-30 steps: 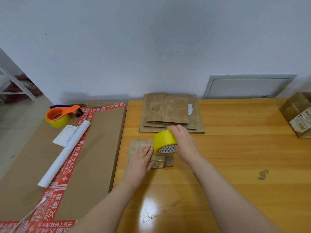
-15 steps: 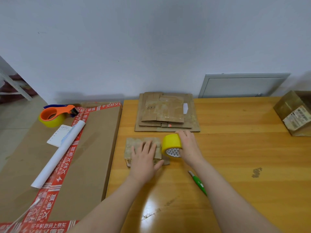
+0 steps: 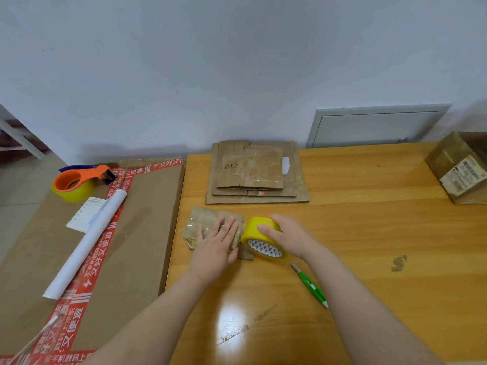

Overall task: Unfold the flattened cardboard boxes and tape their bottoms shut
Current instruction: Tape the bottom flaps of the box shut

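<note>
Far left, an orange tape dispenser is lying on a big flat carton w/ red printed tape, and a white paper roll is lying beside it. On the wooden table, near its left edge, a small box is sitting. The L hand is pressing flat on top of it, fingers straight, gripping nothing. Behind it, a stack of flat boxes is lying by the wall. Just right of the small box, the R hand is gripping a yellow tape roll, fingers curled over its top. A green pen is lying near the R forearm. A taped box is sitting far right.
</note>
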